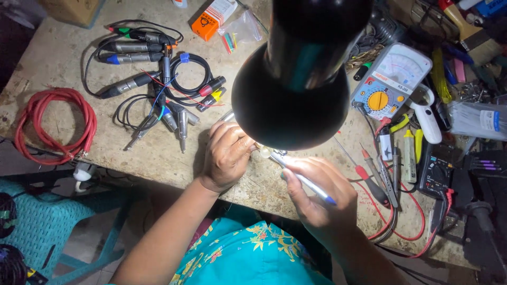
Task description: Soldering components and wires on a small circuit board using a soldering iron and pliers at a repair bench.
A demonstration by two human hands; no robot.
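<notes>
Near the front edge of the table point(158, 153), two hands are working close together. Right hand point(317, 192) is pinching a thin pen-like tool point(309, 183) with its fingers pressed together around it, and the tool's tip is pointing left toward a small metal part point(272, 154). Left hand point(228, 153) is curling its fingers shut on that small part, just under a big black lamp point(293, 79) that is hiding some of it. On the right, red wires and test sticks point(375, 177) are lying on the table. Farther back on the left, a red cord point(53, 124) is sitting in loops, and a bunch of plugs with black cables point(153, 79) is lying next to it. Farther right, a meter with a yellow dial point(390, 82) is resting. At the far edge, an orange box point(213, 18) is lying.
</notes>
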